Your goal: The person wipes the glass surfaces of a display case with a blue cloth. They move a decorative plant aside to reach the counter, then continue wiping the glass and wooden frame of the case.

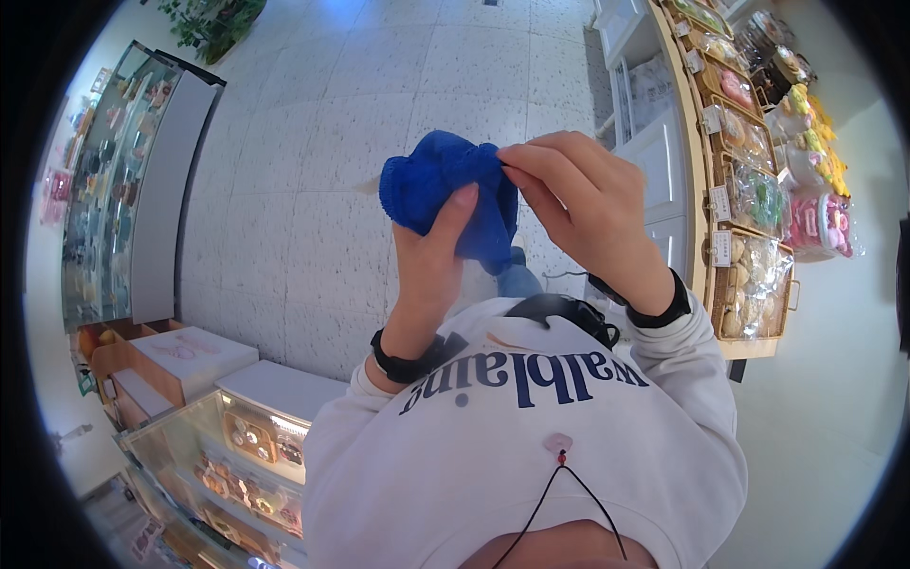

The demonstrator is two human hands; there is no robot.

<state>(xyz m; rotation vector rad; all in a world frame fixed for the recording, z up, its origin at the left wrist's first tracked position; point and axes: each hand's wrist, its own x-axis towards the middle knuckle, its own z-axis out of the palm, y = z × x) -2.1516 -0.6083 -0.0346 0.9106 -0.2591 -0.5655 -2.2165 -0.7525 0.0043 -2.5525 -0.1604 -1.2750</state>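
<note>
A blue cloth (441,174), bunched and folded, is held in the air in front of my chest. My left hand (434,249) grips it from below, with the thumb pressed on its front and the other fingers hidden behind it. At the cloth's right edge, my right hand (579,188) pinches a fold between thumb and fingertips. Part of the cloth hangs down between the two hands. Black bands circle both wrists.
To the right runs a wooden counter (700,249) with wicker baskets (753,284) of wrapped baked goods. A lit glass display case (178,434) stands at lower left, a tall glass cabinet (153,185) at far left. Pale tiled floor (320,213) lies below; a green plant (213,28) is beyond.
</note>
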